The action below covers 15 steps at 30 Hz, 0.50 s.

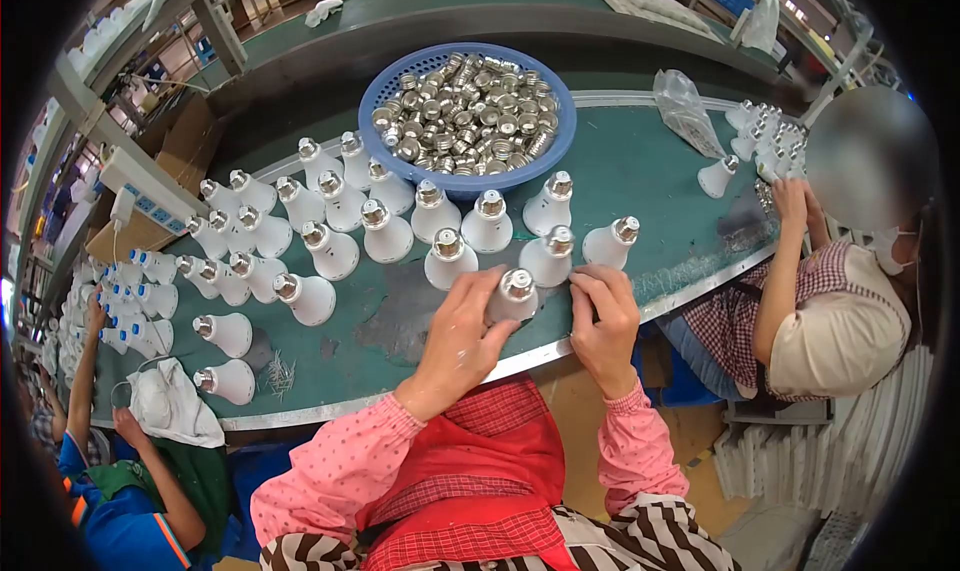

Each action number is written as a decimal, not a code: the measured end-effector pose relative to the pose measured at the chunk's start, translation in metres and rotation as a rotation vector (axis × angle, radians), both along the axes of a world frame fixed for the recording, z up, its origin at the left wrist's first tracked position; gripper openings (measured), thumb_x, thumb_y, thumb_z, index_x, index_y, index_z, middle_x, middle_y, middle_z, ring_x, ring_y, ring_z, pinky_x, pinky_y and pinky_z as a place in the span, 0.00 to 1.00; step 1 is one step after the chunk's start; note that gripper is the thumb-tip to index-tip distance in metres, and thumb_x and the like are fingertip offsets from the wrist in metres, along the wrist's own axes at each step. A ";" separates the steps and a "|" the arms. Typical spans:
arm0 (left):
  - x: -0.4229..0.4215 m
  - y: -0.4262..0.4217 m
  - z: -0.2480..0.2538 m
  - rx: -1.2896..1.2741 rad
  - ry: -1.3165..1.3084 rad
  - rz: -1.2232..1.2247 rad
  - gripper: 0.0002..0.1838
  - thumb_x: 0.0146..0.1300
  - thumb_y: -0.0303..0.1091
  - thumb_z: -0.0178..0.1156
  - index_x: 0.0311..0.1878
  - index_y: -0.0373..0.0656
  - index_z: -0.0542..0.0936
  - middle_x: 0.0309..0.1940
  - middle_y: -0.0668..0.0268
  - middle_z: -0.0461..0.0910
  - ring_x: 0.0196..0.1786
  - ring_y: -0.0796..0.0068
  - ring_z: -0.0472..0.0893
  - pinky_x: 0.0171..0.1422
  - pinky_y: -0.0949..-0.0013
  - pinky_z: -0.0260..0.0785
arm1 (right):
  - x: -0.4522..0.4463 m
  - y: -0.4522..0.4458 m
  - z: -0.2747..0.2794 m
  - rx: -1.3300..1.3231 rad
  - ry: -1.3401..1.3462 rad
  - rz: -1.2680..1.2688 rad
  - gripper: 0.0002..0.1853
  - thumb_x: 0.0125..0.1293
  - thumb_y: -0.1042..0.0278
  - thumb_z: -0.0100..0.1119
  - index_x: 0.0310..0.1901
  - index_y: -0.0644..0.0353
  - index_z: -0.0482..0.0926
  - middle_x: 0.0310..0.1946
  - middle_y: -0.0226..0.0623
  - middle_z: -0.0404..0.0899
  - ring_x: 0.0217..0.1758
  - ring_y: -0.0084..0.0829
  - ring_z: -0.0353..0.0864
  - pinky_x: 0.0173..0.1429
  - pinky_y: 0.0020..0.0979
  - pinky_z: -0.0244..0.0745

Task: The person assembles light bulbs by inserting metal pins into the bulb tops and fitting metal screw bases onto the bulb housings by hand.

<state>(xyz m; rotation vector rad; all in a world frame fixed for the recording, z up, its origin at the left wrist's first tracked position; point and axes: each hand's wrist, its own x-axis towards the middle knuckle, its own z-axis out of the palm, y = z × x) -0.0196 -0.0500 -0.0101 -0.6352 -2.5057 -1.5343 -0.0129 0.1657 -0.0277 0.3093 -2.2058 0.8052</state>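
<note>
My left hand (460,336) is wrapped round the white body of an LED bulb (514,299), which stands cap up near the table's front edge. Its silver screw cap points toward me. To the right, my right hand (604,323) is closed, thumb and fingers pinched together; whatever they hold is too small or hidden to make out. Just beyond its fingertips stands another LED bulb (546,261), and a further bulb (611,243) is close behind the hand. Several more white bulbs with silver caps stand in loose rows ahead and to the left.
A blue basket (368,121) full of metal screw caps sits at the back of the green table (640,161). A clear plastic bag (688,111) lies to its right. Co-workers sit at both sides, near more bulbs. A white cloth (170,401) lies at the left front edge.
</note>
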 end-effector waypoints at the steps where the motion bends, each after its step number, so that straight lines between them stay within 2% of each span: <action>1: -0.003 0.005 -0.003 0.009 0.037 0.014 0.34 0.58 0.22 0.75 0.70 0.36 0.77 0.54 0.55 0.80 0.40 0.64 0.84 0.46 0.65 0.77 | 0.003 -0.002 0.001 -0.027 -0.002 -0.003 0.09 0.62 0.86 0.67 0.44 0.66 0.85 0.44 0.44 0.86 0.47 0.49 0.85 0.53 0.44 0.79; 3: -0.005 0.013 -0.010 0.025 0.111 0.045 0.33 0.59 0.22 0.74 0.70 0.35 0.77 0.55 0.54 0.80 0.41 0.63 0.84 0.46 0.64 0.77 | 0.009 -0.006 0.000 -0.081 -0.006 -0.006 0.10 0.62 0.88 0.67 0.43 0.67 0.85 0.45 0.45 0.87 0.47 0.48 0.85 0.53 0.43 0.79; 4: -0.002 0.015 -0.005 0.068 -0.018 0.037 0.33 0.60 0.22 0.73 0.70 0.34 0.77 0.57 0.52 0.79 0.43 0.61 0.84 0.48 0.63 0.78 | 0.010 -0.005 -0.004 -0.078 -0.005 -0.001 0.11 0.61 0.89 0.67 0.44 0.67 0.85 0.46 0.45 0.87 0.47 0.47 0.86 0.52 0.41 0.81; 7: -0.005 0.027 -0.016 0.112 0.007 0.081 0.32 0.62 0.22 0.72 0.70 0.33 0.76 0.58 0.51 0.79 0.44 0.60 0.85 0.49 0.63 0.78 | 0.013 -0.014 -0.004 -0.090 -0.008 0.012 0.11 0.62 0.88 0.67 0.45 0.67 0.85 0.45 0.46 0.87 0.48 0.47 0.86 0.52 0.41 0.81; 11: -0.002 0.035 -0.020 0.374 -0.013 0.028 0.31 0.64 0.20 0.69 0.72 0.34 0.76 0.59 0.52 0.79 0.41 0.64 0.85 0.41 0.65 0.78 | 0.021 -0.029 -0.003 -0.117 -0.020 0.055 0.11 0.62 0.89 0.67 0.45 0.67 0.86 0.44 0.46 0.87 0.47 0.47 0.86 0.52 0.41 0.81; 14: 0.007 -0.002 -0.022 0.111 0.258 0.105 0.30 0.65 0.19 0.68 0.72 0.35 0.76 0.58 0.53 0.80 0.39 0.67 0.86 0.39 0.67 0.78 | 0.029 -0.043 -0.002 -0.089 -0.030 0.124 0.12 0.59 0.89 0.68 0.45 0.67 0.85 0.44 0.46 0.87 0.46 0.46 0.86 0.51 0.40 0.82; 15: 0.008 -0.013 -0.017 0.100 0.183 0.188 0.30 0.65 0.19 0.68 0.71 0.35 0.76 0.57 0.54 0.81 0.39 0.68 0.86 0.41 0.67 0.79 | 0.032 -0.049 0.000 -0.082 -0.035 0.147 0.13 0.59 0.89 0.69 0.45 0.67 0.85 0.44 0.45 0.87 0.46 0.46 0.86 0.50 0.40 0.82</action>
